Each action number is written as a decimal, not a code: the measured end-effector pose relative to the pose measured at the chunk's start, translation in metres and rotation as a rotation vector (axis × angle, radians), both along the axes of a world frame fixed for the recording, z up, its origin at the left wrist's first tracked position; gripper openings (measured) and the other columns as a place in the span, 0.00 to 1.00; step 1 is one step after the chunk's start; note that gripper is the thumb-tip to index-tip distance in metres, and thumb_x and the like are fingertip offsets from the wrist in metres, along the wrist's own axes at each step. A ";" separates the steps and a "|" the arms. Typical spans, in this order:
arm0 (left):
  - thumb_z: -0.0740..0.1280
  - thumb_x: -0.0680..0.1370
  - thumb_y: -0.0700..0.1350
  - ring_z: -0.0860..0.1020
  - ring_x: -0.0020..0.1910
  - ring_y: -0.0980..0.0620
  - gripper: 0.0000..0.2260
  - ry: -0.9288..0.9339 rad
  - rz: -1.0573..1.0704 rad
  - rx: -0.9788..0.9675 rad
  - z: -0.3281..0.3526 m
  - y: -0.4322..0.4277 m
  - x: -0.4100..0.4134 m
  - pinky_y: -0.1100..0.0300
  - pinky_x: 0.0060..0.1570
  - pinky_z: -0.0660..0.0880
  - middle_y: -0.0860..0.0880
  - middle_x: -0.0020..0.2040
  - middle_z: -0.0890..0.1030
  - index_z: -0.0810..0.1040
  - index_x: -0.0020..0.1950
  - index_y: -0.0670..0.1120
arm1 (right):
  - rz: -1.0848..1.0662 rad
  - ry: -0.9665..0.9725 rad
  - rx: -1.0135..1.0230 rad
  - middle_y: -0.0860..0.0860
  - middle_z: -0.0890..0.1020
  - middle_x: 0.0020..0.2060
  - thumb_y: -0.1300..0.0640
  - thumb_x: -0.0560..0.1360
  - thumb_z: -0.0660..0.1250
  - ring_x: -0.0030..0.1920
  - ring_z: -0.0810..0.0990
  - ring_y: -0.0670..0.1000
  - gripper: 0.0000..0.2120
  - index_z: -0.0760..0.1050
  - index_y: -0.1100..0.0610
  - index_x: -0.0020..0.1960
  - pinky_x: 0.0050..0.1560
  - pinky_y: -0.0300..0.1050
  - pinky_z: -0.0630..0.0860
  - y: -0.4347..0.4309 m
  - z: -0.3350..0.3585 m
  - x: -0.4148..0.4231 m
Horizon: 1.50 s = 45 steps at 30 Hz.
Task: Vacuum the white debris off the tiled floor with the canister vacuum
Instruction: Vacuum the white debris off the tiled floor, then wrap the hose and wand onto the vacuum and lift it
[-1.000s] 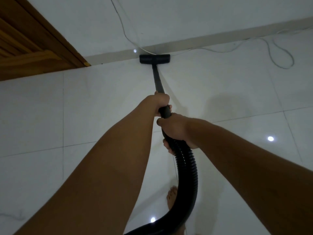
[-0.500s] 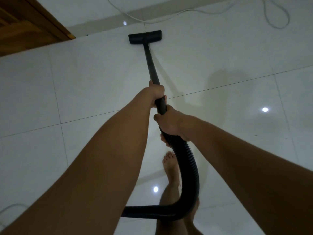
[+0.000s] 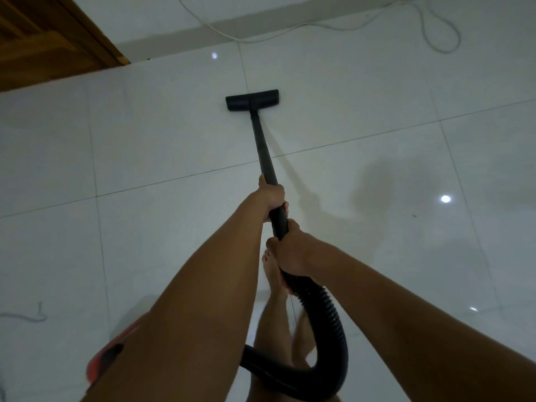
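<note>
A black vacuum wand [image 3: 262,146] runs from my hands to a flat black floor nozzle [image 3: 252,100] that rests on the white tiled floor [image 3: 162,134], a tile away from the wall. My left hand [image 3: 271,195] grips the wand higher up. My right hand [image 3: 290,250] grips it just below, where the ribbed black hose [image 3: 330,329] begins. The hose loops down past my bare legs and feet [image 3: 274,274]. A red and black part of the canister [image 3: 107,361] shows at lower left behind my left arm. I cannot make out white debris on the tiles.
A wooden door [image 3: 43,44] fills the top left corner. A thin white cable [image 3: 435,36] lies looped along the baseboard at the top right. A pale cord piece [image 3: 32,316] lies on the floor at the left edge. Ceiling lights reflect on the glossy tiles.
The nozzle has been drawn back from the baseboard toward me, roughly a tile's length. Both hands keep the same hold on the wand. My feet and the canister have come into view.
</note>
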<state>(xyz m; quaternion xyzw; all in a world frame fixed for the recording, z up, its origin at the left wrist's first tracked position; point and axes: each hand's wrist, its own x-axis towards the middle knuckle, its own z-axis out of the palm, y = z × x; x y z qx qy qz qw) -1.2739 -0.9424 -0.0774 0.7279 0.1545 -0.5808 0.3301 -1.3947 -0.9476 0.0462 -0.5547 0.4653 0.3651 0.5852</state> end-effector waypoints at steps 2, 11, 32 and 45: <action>0.58 0.85 0.44 0.74 0.28 0.51 0.28 0.005 -0.010 -0.001 0.004 0.011 -0.024 0.58 0.29 0.76 0.45 0.35 0.75 0.50 0.81 0.60 | -0.014 0.017 0.007 0.60 0.80 0.40 0.54 0.85 0.58 0.20 0.76 0.50 0.29 0.50 0.46 0.81 0.20 0.40 0.74 0.012 0.001 -0.023; 0.57 0.85 0.44 0.73 0.28 0.52 0.29 0.009 -0.069 0.008 0.013 0.055 -0.114 0.58 0.29 0.76 0.45 0.34 0.75 0.49 0.81 0.61 | -0.042 0.016 0.016 0.58 0.78 0.41 0.56 0.84 0.59 0.31 0.79 0.53 0.30 0.50 0.51 0.81 0.34 0.47 0.81 0.058 0.012 -0.112; 0.55 0.84 0.41 0.76 0.36 0.48 0.26 0.075 -0.175 0.064 0.119 0.161 -0.168 0.56 0.36 0.77 0.41 0.44 0.78 0.53 0.81 0.51 | -0.105 0.125 0.149 0.58 0.78 0.30 0.52 0.85 0.57 0.27 0.77 0.55 0.18 0.68 0.65 0.67 0.39 0.51 0.79 0.146 0.132 -0.154; 0.63 0.83 0.53 0.79 0.60 0.48 0.12 -0.114 -0.395 -0.191 0.217 0.217 -0.083 0.53 0.51 0.79 0.49 0.62 0.81 0.77 0.64 0.51 | -0.213 -0.186 -0.052 0.61 0.83 0.51 0.54 0.79 0.69 0.46 0.83 0.55 0.14 0.76 0.62 0.60 0.47 0.49 0.82 0.135 0.231 -0.079</action>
